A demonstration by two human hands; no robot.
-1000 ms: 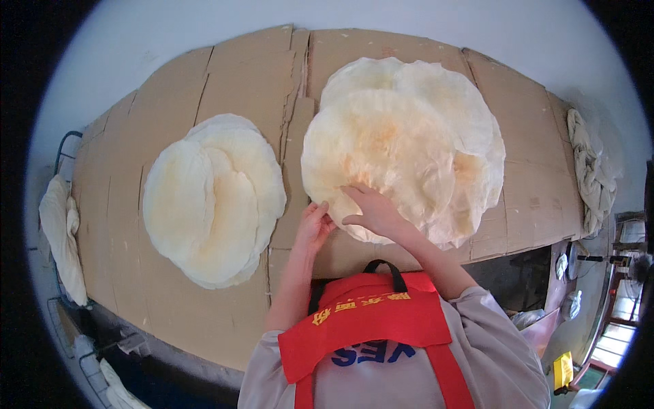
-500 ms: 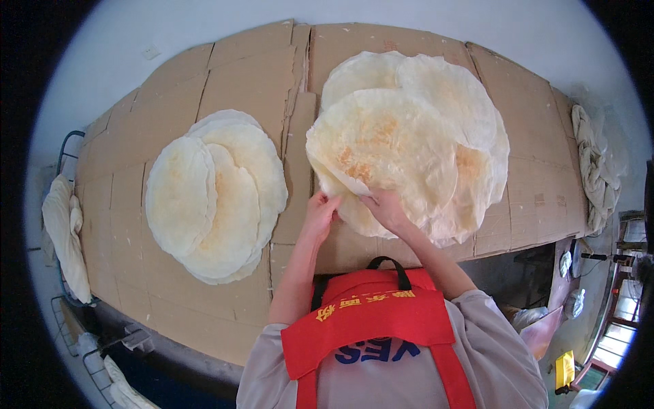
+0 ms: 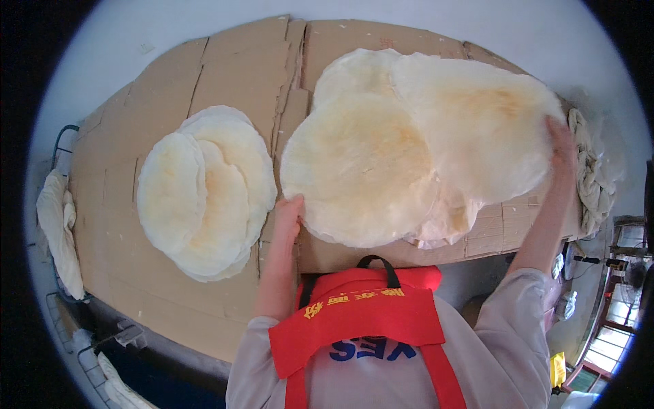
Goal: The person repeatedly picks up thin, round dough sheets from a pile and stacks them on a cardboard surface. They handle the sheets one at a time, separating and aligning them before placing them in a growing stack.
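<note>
on the cardboard-covered table (image 3: 225,75), the person's right hand (image 3: 563,146) pinches the far edge of a thin round flatbread (image 3: 487,126) lifted off the right pile (image 3: 361,170); the left hand (image 3: 288,215) presses the pile's near rim, fingers seemingly closed on it. such a brittle sheet could crack or tear if pulled unevenly, or drag the sheet below sideways.

Cardboard-covered table (image 3: 231,75) carries two groups of large thin flatbreads. Left hand (image 3: 288,217) touches the near edge of the right stack (image 3: 361,170). Right hand (image 3: 563,146) grips the far-right edge of the top flatbread (image 3: 484,129), lifted clear. Left stack (image 3: 204,191) lies untouched. Folded cloth (image 3: 593,177) sits at the right edge.
</note>
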